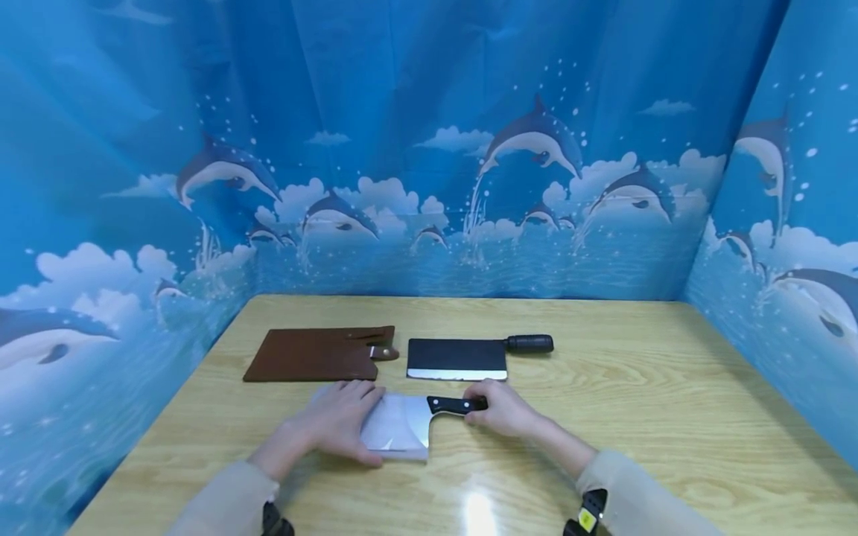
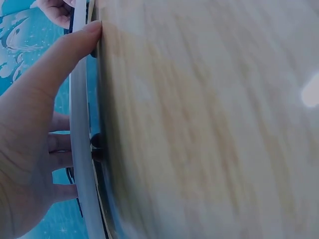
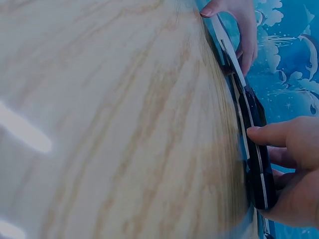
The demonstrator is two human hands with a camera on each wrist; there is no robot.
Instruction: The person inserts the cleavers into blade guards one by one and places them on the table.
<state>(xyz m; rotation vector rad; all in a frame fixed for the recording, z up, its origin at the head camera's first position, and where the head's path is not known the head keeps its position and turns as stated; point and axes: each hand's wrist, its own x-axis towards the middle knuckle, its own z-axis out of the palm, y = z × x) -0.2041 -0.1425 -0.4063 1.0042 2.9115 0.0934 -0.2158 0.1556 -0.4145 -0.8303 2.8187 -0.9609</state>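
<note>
A cleaver [image 1: 421, 421] with a black riveted handle lies flat near the table's front, its blade largely inside a translucent white sleeve [image 1: 395, 428]. My left hand [image 1: 342, 420] spans that sleeve from above, thumb at the near edge and fingers at the far edge. In the left wrist view, the sleeve [image 2: 82, 119] appears edge-on beneath the thumb and fingers. My right hand [image 1: 503, 408] pinches the end of the cleaver's handle, with the thumb on the near side. Part of the sleeve is hidden under the left hand.
Behind the left hand lies a brown leather sheath [image 1: 308, 356] with a snap strap. To its right is a second, dark-bladed cleaver [image 1: 457, 357] with a black round handle [image 1: 529, 343]. Blue dolphin-print curtains [image 1: 429, 149] enclose the wooden table [image 1: 617, 387].
</note>
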